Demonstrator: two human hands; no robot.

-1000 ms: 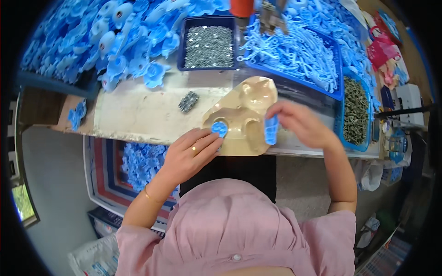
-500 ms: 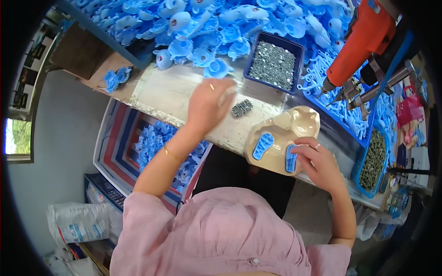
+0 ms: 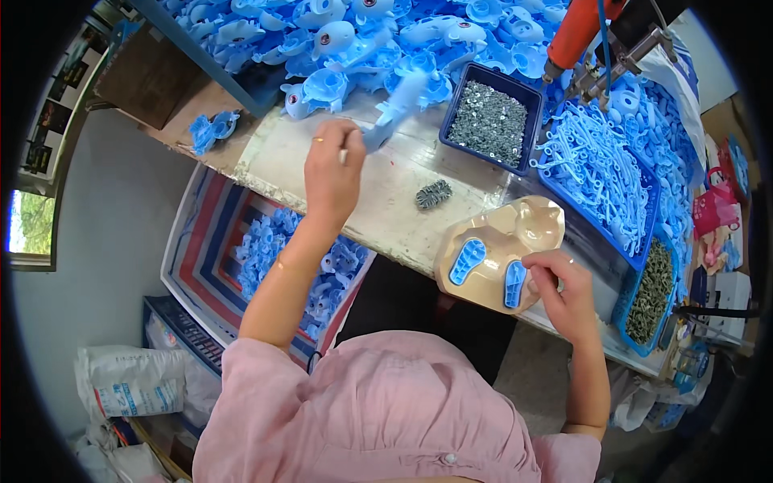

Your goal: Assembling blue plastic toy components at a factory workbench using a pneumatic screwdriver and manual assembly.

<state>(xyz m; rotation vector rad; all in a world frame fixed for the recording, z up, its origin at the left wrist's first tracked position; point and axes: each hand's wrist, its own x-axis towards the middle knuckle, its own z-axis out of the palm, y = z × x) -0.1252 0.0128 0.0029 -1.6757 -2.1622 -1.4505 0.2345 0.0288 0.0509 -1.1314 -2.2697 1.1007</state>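
Note:
My left hand (image 3: 332, 169) is raised over the bench, fingers closed on a light-blue plastic toy shell (image 3: 396, 109), which is smeared by motion. A glossy tan moulded fixture (image 3: 491, 228) lies at the bench's front edge. Two blue foot-shaped plastic pieces sit in it, a left one (image 3: 467, 262) and a right one (image 3: 514, 283). By the right piece rests my right hand (image 3: 566, 288), fingers bent and apart with nothing visible in them. Whether a fingertip touches the piece I cannot tell. Behind the fixture lies a small pile of metal screws (image 3: 433, 194).
A navy tray of small metal parts (image 3: 443, 133) stands behind the fixture. Blue toy shells (image 3: 322, 40) heap along the back. On the right are a blue basket of slim blue parts (image 3: 654, 201), a screw bin (image 3: 622, 310) and a hanging orange power driver (image 3: 573, 36).
My left hand has moved slightly left and now holds a blue shell. My right hand's fingers have drawn back a little from the right foot-shaped piece. The view has shifted slightly.

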